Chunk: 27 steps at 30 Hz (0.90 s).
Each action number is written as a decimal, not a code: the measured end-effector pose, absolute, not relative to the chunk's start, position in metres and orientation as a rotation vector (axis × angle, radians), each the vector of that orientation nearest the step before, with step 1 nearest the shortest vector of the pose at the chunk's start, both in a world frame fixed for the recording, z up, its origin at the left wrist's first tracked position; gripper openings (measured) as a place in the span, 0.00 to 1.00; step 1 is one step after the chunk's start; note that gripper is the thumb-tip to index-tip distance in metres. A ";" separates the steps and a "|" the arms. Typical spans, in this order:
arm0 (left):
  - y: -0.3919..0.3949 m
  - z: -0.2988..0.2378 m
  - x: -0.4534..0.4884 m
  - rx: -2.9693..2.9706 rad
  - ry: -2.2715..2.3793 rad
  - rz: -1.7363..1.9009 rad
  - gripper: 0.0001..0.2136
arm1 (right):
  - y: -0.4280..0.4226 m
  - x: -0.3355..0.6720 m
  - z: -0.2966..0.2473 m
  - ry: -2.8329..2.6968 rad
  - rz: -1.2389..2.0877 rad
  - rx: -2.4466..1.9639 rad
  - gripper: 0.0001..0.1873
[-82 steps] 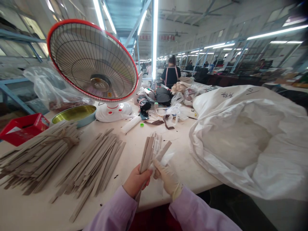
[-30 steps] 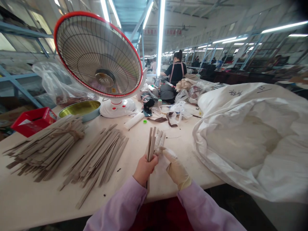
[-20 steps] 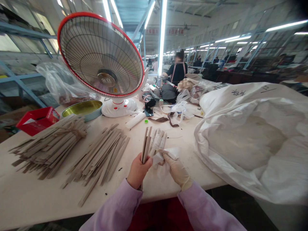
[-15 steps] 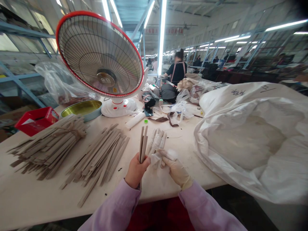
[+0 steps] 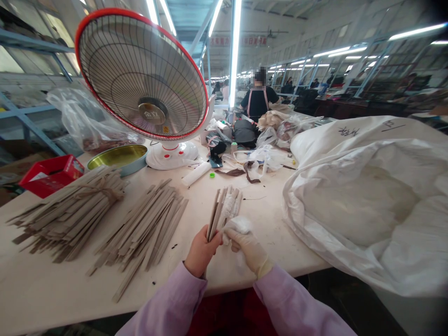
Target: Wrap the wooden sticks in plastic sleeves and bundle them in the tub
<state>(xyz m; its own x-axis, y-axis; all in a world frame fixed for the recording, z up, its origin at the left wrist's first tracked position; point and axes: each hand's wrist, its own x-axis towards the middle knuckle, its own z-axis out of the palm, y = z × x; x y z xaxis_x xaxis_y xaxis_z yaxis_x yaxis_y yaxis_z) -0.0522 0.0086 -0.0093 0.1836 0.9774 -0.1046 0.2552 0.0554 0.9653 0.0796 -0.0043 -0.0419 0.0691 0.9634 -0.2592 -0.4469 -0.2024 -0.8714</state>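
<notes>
My left hand (image 5: 203,252) is closed around a few thin beige-grey strips (image 5: 213,217) that point up and away from me. My right hand (image 5: 250,249), in a cream glove, pinches a tuft of white fluffy fibre (image 5: 242,225) close beside the left fingertips. Part of the fibre hangs between the two hands; whether it is attached to the strips I cannot tell. Just behind, on the table, lie strips with white fibre around them (image 5: 231,203), partly covered by the held ones. To the left a loose heap of similar strips (image 5: 150,224) is spread out.
A tied strip bundle (image 5: 77,210), a red tray (image 5: 52,177), a round gold-lined tin (image 5: 121,157) and a fan-shaped heater (image 5: 143,79) stand left. A large white sack (image 5: 315,186) holding pale fluff fills the right. Plastic and scraps (image 5: 261,161) lie behind; a person (image 5: 259,100) stands farther back.
The held strips have shifted slightly right and lower, now overlapping the wrapped strips. My right hand has moved a little left and down, and the fibre in it is bunched up.
</notes>
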 end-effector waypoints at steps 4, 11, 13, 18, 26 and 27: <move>0.003 -0.011 -0.063 1.315 1.174 0.845 0.16 | 0.007 0.094 -0.043 -0.523 1.406 -1.111 0.17; -0.008 -0.009 -0.072 1.292 1.223 0.693 0.14 | 0.016 0.108 -0.033 -0.432 1.401 -1.023 0.18; -0.010 -0.008 -0.072 1.308 1.232 0.715 0.13 | 0.017 0.108 -0.031 -0.433 1.390 -1.023 0.19; -0.011 -0.004 -0.063 1.454 1.273 0.820 0.08 | 0.016 0.105 -0.029 -0.557 1.299 -1.040 0.18; -0.011 -0.005 -0.058 1.815 1.524 0.825 0.03 | 0.011 0.109 -0.027 -0.705 1.094 -1.195 0.18; -0.012 -0.004 -0.059 1.866 1.560 0.805 0.04 | 0.011 0.108 -0.028 -0.683 1.121 -1.181 0.18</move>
